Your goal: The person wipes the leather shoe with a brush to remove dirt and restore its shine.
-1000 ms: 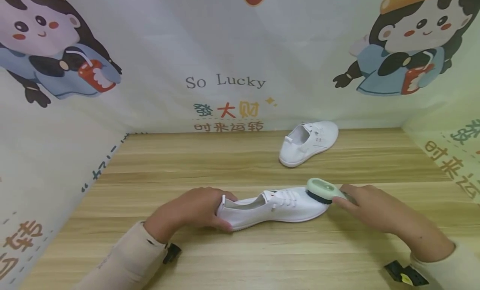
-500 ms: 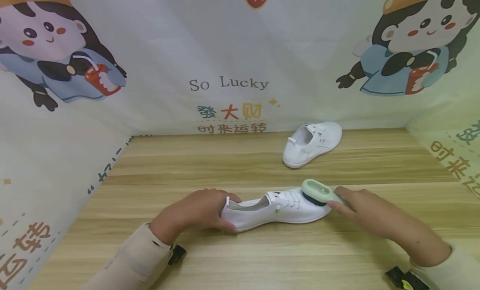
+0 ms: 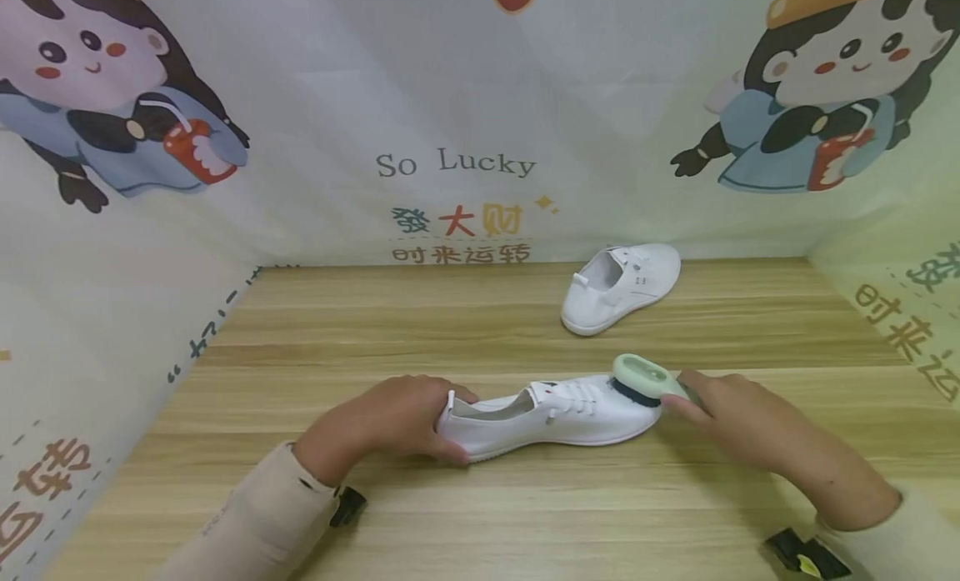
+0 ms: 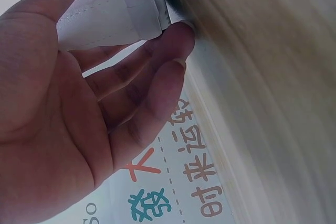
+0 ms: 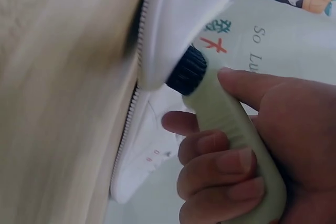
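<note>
A white lace-up shoe lies on the wooden surface in the head view, its toe pointing right. Around its heel, my left hand grips with the thumb on the near side. The left wrist view shows the heel between thumb and fingers. My right hand holds a pale green brush by its handle, dark bristles against the top of the toe. In the right wrist view the fingers curl round the green handle, and the bristles meet the toe.
A second white shoe stands farther back, right of centre, near the rear wall. Printed cloth with cartoon figures and lettering encloses the wooden tabletop at the back and both sides.
The brush slid up the toe toward the laces half a second ago, then came back toward the tip. My left hand keeps its grip on the heel; the camera view shifted slightly.
</note>
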`<state>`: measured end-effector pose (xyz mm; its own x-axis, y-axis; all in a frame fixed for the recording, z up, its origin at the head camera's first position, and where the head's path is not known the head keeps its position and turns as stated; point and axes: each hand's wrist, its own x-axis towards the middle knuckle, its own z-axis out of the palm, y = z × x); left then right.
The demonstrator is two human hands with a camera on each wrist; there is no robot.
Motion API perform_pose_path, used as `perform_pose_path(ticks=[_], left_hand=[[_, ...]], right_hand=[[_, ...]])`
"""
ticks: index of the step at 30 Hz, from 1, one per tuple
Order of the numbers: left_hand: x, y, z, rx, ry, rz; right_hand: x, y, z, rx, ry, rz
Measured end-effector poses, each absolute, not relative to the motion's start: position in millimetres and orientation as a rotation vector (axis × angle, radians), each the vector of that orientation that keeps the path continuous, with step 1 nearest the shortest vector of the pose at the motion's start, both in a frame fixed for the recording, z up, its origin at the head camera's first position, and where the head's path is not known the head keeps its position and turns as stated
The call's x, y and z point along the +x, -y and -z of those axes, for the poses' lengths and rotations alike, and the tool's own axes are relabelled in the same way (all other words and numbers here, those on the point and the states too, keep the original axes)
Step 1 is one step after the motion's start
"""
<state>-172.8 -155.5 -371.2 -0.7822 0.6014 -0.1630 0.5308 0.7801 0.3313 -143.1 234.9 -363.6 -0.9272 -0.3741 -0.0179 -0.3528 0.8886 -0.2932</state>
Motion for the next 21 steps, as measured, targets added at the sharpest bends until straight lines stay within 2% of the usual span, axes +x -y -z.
perform_pose_path(ticks=[11,21], left_hand=[[-172,159,368,0.857,-2.705,-0.4],[-174,157,372,0.888,-2.71,-0.375]], right_hand=[[-143,-243,351,-0.593,-2.873,0.475],[-140,-239,356,-0.589,-2.878,0.552]])
